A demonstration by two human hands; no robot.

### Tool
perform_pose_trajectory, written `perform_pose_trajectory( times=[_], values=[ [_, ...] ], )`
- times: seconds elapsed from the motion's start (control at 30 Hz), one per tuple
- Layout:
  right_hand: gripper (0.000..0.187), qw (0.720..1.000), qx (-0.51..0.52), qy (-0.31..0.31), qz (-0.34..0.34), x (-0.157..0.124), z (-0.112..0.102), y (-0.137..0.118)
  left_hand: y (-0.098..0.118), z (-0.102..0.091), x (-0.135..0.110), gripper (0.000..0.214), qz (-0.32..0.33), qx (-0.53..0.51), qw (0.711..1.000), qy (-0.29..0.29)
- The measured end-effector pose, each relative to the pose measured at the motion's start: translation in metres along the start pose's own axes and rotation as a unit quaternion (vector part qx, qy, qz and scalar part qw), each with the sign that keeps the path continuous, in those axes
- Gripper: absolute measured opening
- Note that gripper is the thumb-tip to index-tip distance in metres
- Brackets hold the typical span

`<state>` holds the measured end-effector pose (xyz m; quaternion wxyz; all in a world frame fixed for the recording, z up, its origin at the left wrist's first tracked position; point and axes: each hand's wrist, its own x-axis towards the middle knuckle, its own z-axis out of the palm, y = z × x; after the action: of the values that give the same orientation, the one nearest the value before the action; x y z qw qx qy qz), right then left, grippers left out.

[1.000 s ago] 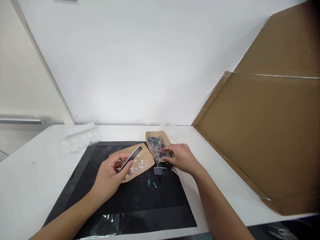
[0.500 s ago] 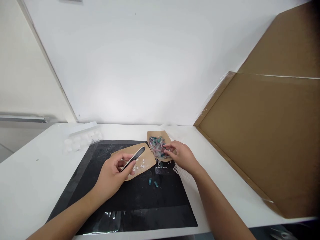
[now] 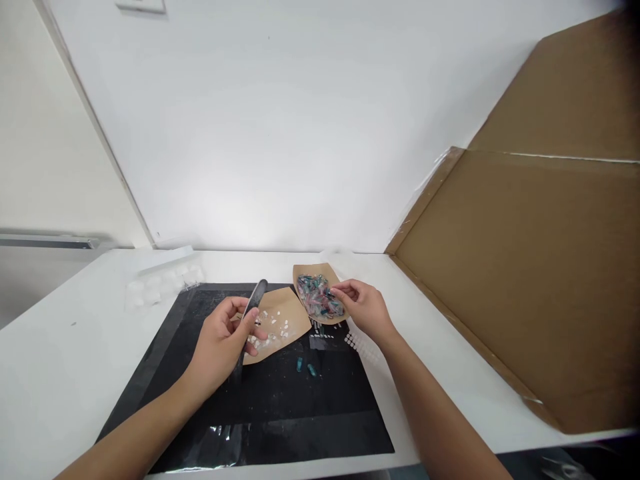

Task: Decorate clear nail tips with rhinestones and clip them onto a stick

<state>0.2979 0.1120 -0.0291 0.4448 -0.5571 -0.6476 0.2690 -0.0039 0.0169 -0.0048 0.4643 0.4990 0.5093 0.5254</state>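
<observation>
My left hand point(image 3: 220, 343) is closed round a slim black nail file point(image 3: 253, 300) that points up and away over the black mat point(image 3: 260, 393). Under it lies a brown paper piece point(image 3: 283, 320) strewn with small white bits. My right hand point(image 3: 364, 308) hovers at the right edge of a second brown paper tray point(image 3: 305, 273) heaped with several teal, pink and clear nail tips point(image 3: 319, 301); its thumb and fingers are pinched on something I cannot make out. Two teal nail tips point(image 3: 305, 367) lie loose on the mat.
A clear plastic blister tray point(image 3: 163, 280) lies at the back left of the white table point(image 3: 60, 347). A big flattened cardboard box point(image 3: 525, 267) leans over the table's right side. Small white sticker dots point(image 3: 356, 343) sit by the mat's right edge.
My left hand has turned the nail file from slanting right to nearly upright. My right hand has lifted slightly off the heap of nail tips, fingers now pinched.
</observation>
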Motion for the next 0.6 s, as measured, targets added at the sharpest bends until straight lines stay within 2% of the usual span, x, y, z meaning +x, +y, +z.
perform_pose_trajectory(
  times=[0.1,0.17,0.27,0.33,0.43,0.6],
  values=[
    [0.051,0.998,0.051,0.023,0.021,0.003,0.0,0.001,-0.003,-0.003,0.008,0.039,-0.017,-0.082,0.995,0.056],
    [0.057,0.988,0.137,0.029,0.062,0.005,-0.002,0.002,-0.003,-0.006,0.014,0.034,-0.038,-0.14,0.985,0.088],
    [0.063,0.95,0.29,-0.001,0.117,0.007,-0.008,0.005,-0.001,-0.008,0.02,0.019,-0.075,-0.197,0.97,0.126],
    [0.07,0.928,0.352,-0.03,0.117,0.008,-0.013,0.007,-0.001,-0.009,0.022,0.01,-0.091,-0.215,0.961,0.146],
    [0.071,0.918,0.38,-0.044,0.103,0.008,-0.018,0.008,-0.002,-0.01,0.024,0.009,-0.088,-0.23,0.956,0.159],
    [0.072,0.936,0.337,-0.064,0.082,0.007,-0.017,-0.001,-0.007,-0.019,0.031,0.015,-0.072,-0.234,0.957,0.157]
  ],
)
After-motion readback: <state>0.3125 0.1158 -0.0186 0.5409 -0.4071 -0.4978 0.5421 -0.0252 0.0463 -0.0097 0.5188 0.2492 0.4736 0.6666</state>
